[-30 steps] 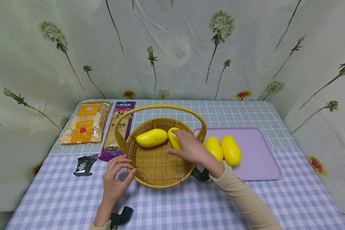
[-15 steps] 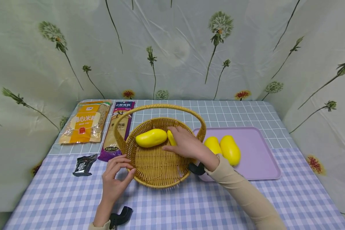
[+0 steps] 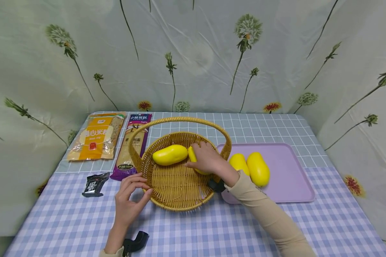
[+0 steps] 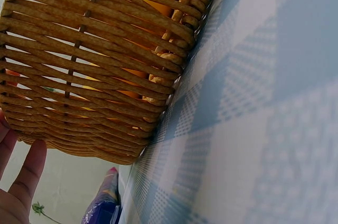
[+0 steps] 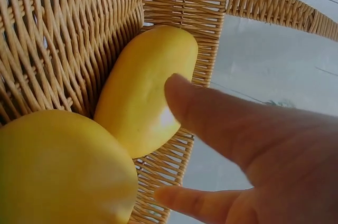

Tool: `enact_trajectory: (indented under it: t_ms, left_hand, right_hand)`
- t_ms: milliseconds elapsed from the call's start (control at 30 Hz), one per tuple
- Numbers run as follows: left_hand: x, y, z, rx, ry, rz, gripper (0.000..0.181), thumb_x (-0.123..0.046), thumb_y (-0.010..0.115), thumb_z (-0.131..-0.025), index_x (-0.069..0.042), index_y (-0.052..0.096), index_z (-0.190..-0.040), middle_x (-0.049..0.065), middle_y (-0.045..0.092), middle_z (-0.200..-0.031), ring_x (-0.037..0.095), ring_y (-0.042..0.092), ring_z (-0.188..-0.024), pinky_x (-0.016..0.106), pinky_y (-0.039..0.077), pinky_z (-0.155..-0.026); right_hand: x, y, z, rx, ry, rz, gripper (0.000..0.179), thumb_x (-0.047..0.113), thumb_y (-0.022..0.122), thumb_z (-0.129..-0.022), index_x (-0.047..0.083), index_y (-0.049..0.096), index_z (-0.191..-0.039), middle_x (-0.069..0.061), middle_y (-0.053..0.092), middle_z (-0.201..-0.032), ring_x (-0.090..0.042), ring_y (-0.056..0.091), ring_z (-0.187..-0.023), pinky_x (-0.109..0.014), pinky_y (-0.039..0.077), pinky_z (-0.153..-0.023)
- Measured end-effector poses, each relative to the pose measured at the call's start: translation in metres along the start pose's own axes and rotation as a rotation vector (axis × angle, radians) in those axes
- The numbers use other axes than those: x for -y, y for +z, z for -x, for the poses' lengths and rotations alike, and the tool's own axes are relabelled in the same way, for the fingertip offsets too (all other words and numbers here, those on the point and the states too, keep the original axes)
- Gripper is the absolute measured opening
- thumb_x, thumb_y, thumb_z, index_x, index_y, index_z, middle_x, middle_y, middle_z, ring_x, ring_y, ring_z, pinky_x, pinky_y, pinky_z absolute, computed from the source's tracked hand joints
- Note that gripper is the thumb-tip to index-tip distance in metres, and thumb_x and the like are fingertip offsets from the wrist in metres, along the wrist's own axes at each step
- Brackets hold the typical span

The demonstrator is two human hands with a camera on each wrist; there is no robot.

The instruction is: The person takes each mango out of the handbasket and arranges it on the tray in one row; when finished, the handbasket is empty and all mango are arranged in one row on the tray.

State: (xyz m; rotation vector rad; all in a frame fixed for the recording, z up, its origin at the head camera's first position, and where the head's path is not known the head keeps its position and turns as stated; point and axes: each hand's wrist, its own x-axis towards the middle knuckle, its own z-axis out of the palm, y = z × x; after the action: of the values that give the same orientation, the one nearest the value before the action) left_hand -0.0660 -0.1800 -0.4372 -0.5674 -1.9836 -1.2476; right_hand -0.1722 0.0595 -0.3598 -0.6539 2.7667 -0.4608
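Observation:
A round wicker basket (image 3: 180, 187) with a tall handle stands mid-table. My left hand (image 3: 130, 200) touches its left front rim; in the left wrist view, the fingertips rest against the woven side (image 4: 90, 76). One yellow mango (image 3: 169, 155) lies across the back of the basket. Beside it, a second mango (image 3: 202, 172) is mostly covered by my right hand (image 3: 209, 159), which reaches inside the basket. In the right wrist view, this nearer mango (image 5: 58, 171) sits at lower left, apart from the spread, extended thumb and finger.
Two more mangoes (image 3: 258, 169) lie on a purple tray (image 3: 291, 178) to the right of the basket. A pasta packet (image 3: 130, 146) and an orange food bag (image 3: 96, 137) lie at back left. A small black packet (image 3: 95, 184) is at left. Behind the table hangs a flowered curtain.
My right hand has shifted slightly left over the second mango, whose lower end now shows beneath the hand. My left hand has stayed at the rim.

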Motion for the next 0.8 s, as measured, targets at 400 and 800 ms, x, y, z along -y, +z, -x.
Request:
enact_trajectory:
  t_ms: [400,800]
  left_hand:
    - [-0.0014,-0.0004,-0.0006,-0.001,-0.001,0.008,0.01,-0.001,0.073,-0.073,0.001,0.063,-0.075,0.022,0.061,-0.087,0.036,0.054,-0.102,0.03,0.04,-0.098]
    - [-0.0041,-0.0009,-0.0018,0.003,0.009,0.008,0.01,-0.003,0.072,-0.074,0.002,0.064,-0.075,0.022,0.062,-0.087,0.036,0.054,-0.101,0.031,0.038,-0.098]
  right_hand:
    - [-0.0077,0.0015,-0.0027,0.004,-0.034,0.013,0.057,0.035,0.069,-0.086,-0.001,0.052,-0.126,-0.018,0.051,-0.12,-0.033,0.05,-0.102,-0.042,0.044,-0.087]
    - [-0.0092,-0.0004,0.0029,0.1,-0.02,-0.075,0.049,0.022,0.077,-0.079,0.008,0.052,-0.118,-0.015,0.051,-0.113,-0.025,0.052,-0.093,-0.038,0.048,-0.078]
